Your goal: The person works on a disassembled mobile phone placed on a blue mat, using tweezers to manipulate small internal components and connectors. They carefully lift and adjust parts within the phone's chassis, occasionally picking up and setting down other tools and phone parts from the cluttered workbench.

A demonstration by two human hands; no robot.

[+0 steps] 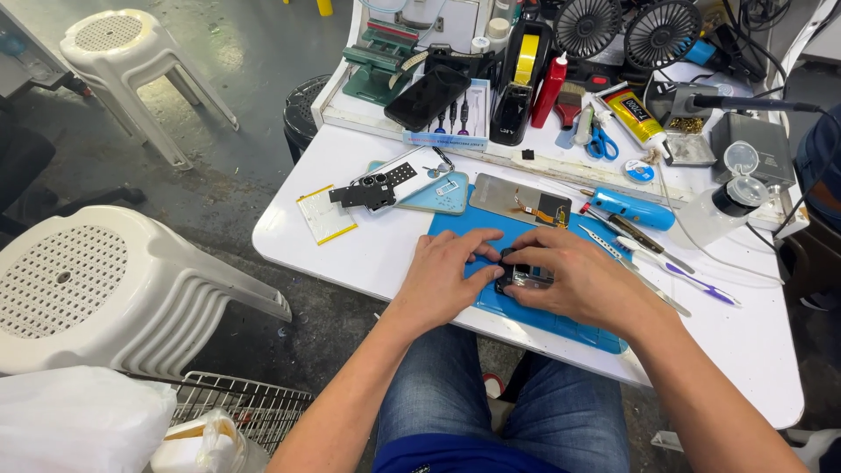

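Lap: blue jeans [491, 412] fill the bottom centre of the frame, under the near edge of the counter [350, 254].
Left hand [447, 271]: lies palm down at centre frame, fingers curled narrow, their tips pressing the left end of a small dark phone part [523, 276].
Right hand [583, 280]: just right of centre, fingers bent over the same phone part, pinching it from the right and top; the two hands touch at the fingertips.
Phone part: small, black, mostly hidden by the fingers; it rests on the blue mat [561, 328] at the centre of the frame.
Blue mat: flat on the white counter, running from centre towards lower right.
Above the mat: a grey phone screen [517, 200] with an orange ribbon lies flat, and to its left an opened phone body [394, 180] on a light blue tray [442, 200].
Left of that: a thin pale battery [326, 213] with yellow edges, lying apart from the rest.
Right of the hands: a blue screwdriver [632, 208], metal tweezers [632, 267] and a purple-tipped tool [692, 282], all near each other.
Upper frame: black phone [427, 96], red bottle [549, 90], yellow tape dispenser [523, 79], blue scissors [601, 140], two small black fans [626, 28].
Left side: white plastic stools [96, 289] on the grey floor.
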